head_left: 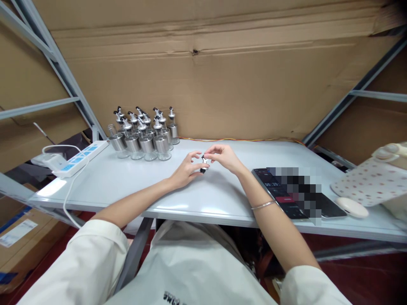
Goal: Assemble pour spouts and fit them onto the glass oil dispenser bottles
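My left hand (187, 170) pinches a small bottle pourer top (205, 162), silver in the middle with black ends, between thumb and fingers. Its black lower end points down toward the tabletop. From the other side, the fingertips of my right hand (222, 156) close on the upper black end of the same pourer. Farther left on the table stands a group of glass bottles (148, 146) with metal sleeves, most wearing similar silver-and-black pourers. One bottle (117, 144) at the group's left edge has a bare glass neck.
A white power strip (81, 159) with a plugged-in charger and cable lies at the table's left edge. On the right are a phone or tablet (280, 195) showing a timer, a round white object (352, 207) and a dotted container (369, 182). Cardboard (222, 93) walls the back.
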A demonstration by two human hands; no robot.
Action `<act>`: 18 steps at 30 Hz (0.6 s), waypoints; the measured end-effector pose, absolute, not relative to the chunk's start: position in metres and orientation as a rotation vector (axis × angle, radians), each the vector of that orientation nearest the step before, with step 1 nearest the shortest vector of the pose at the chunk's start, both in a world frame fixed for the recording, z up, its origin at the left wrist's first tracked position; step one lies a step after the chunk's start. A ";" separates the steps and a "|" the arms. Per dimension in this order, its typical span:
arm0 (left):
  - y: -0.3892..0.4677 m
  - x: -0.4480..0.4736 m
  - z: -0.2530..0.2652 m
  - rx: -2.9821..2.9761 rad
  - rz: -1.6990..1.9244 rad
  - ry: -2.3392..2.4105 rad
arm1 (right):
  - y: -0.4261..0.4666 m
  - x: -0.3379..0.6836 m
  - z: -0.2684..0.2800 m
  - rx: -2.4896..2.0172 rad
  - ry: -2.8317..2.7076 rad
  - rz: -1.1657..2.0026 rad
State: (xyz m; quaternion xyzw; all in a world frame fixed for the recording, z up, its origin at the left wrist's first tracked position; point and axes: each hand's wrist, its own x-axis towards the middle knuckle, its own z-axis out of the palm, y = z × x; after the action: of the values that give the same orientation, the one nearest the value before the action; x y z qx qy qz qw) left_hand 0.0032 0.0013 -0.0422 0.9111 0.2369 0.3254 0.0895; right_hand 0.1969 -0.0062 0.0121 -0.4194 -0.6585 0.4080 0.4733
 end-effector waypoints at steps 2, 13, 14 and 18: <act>0.001 0.004 -0.042 2.721 0.968 0.669 | -0.005 0.196 0.011 -1.034 -1.578 1.002; 0.005 0.003 -0.043 2.767 1.057 0.583 | -0.009 0.197 0.013 -1.046 -1.613 1.217; 0.005 0.003 -0.043 2.767 1.060 0.583 | -0.009 0.197 0.013 -1.045 -1.618 1.236; 0.004 0.003 -0.042 2.767 1.057 0.560 | -0.007 0.199 0.012 -1.043 -1.543 1.284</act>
State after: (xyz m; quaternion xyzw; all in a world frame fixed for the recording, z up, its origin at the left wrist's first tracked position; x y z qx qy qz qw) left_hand 0.0032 0.0042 -0.0420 0.9161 0.1854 0.3498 0.0636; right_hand 0.1986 -0.0071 0.0115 -0.4173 -0.6173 0.5136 0.4255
